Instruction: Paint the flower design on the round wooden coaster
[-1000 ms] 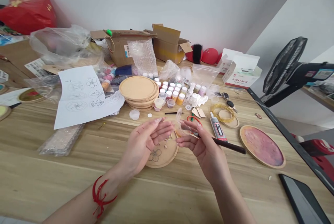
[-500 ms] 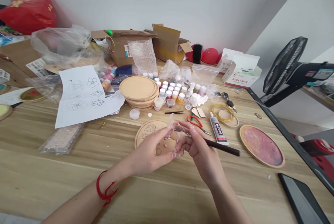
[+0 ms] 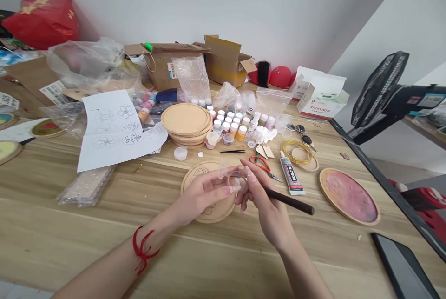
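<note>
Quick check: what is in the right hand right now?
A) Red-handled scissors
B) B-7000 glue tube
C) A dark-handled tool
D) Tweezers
C: the right hand grips a dark-handled tool, its thin metal tip at a small clear plastic cup held in the left hand.

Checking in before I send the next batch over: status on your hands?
Left hand holding small clear cup. Right hand holding dark-handled tool, tip at the cup. Wooden disc under both hands.
</note>
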A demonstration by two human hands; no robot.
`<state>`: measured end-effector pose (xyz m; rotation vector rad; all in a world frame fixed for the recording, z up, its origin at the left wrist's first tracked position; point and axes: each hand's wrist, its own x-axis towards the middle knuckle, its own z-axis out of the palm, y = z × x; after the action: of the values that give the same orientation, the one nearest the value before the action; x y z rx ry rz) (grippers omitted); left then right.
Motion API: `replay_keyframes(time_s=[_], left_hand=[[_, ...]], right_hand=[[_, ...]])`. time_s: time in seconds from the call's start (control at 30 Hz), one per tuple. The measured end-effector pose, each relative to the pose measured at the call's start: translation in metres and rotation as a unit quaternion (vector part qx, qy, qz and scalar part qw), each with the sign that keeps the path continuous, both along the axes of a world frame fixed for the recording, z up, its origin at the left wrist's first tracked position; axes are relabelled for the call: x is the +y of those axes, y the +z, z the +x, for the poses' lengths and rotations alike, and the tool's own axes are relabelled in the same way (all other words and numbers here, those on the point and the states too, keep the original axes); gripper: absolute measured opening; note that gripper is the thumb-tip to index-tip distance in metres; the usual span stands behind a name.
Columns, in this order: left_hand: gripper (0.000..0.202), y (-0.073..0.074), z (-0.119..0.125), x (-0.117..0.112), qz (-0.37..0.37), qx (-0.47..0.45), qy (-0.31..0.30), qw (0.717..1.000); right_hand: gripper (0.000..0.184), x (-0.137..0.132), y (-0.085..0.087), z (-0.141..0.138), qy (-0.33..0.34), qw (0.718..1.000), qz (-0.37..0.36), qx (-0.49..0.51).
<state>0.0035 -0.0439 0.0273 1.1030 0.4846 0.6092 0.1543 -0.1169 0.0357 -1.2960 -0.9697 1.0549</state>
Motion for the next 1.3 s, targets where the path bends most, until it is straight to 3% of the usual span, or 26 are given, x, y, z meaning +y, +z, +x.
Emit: replay_keyframes(time_s=[0.13, 0.23, 0.37, 0.53, 0.73, 0.97, 1.13, 1.3], left_hand=[[0.035, 0.0, 0.006, -0.002, -0.042, 0.006, 0.062, 0.997], [0.035, -0.002, 0.008, -0.003, -0.083, 0.009, 0.09, 0.992], [0.034, -0.003, 0.007, -0.001, -0.117, 0.01, 0.099, 0.988], [0.033, -0.001, 0.005, 0.001, -0.144, -0.009, 0.094, 0.985], [0.032, 0.004, 0.002, 0.003, -0.16, -0.009, 0.086, 0.983], [0.036, 0.011, 0.002, 0.001, -0.158, -0.011, 0.079, 0.984], [0.035, 0.012, 0.001, 0.0, -0.154, -0.013, 0.091, 0.984], [0.034, 0.014, 0.0, 0.0, -0.151, -0.015, 0.094, 0.984]], right_hand=[[0.053, 0.002, -0.006, 0.002, -0.015, 0.997, 0.008, -0.07], [0.053, 0.004, -0.008, 0.001, -0.068, 0.989, 0.025, -0.127], [0.034, 0.007, -0.008, 0.002, -0.133, 0.98, 0.071, -0.129], [0.029, 0.006, -0.007, 0.008, -0.085, 0.993, 0.058, -0.066], [0.026, 0.0, -0.004, 0.011, -0.062, 0.989, 0.103, -0.084], [0.014, -0.009, -0.003, 0.008, -0.098, 0.97, 0.171, -0.142], [0.012, -0.013, -0.005, 0.008, -0.134, 0.967, 0.172, -0.134], [0.013, -0.013, -0.002, 0.008, -0.126, 0.97, 0.158, -0.136]])
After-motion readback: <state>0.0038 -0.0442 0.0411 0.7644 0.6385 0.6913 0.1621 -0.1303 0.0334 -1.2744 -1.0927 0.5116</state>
